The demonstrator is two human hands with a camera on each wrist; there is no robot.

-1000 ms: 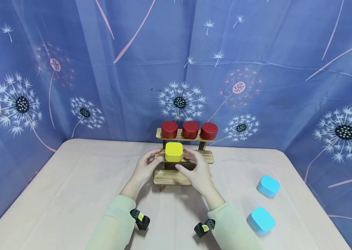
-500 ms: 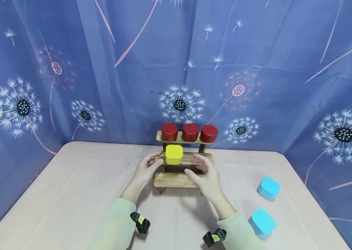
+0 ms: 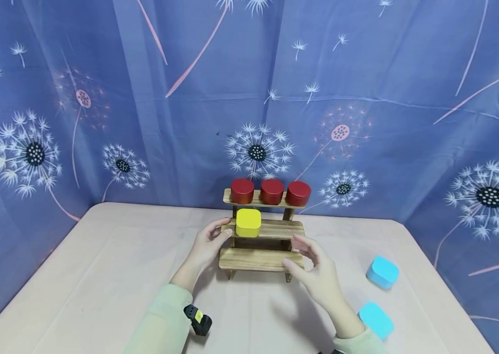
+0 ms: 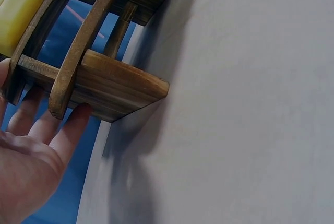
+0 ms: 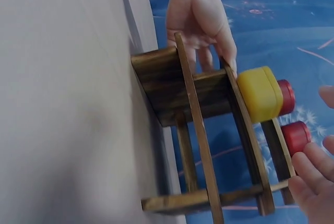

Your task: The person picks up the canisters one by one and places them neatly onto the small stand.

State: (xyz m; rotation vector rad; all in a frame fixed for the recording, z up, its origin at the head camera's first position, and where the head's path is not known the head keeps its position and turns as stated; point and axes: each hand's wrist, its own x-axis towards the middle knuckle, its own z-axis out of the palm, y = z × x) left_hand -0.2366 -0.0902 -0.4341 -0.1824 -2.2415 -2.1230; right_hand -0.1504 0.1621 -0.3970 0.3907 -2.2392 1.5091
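A three-tier wooden display stand stands near the back of the table. On the left of its middle tier sits a yellow rounded-square box. My left hand holds the stand's left end at that tier, thumb beside the yellow box and fingers reaching behind the board, as the right wrist view shows. My right hand is off the stand's right end, fingers loosely bent with nothing between them. Three round red tins stand in a row on the top tier.
Two light-blue rounded-square boxes, a farther one and a nearer one, lie on the table at the right, the nearer one close to my right forearm. A blue dandelion-print curtain hangs behind the pale tablecloth.
My right hand has drawn away from beside the yellow box, moving right and toward me. The left hand stays at the stand's left end; the yellow box stays on the middle tier.
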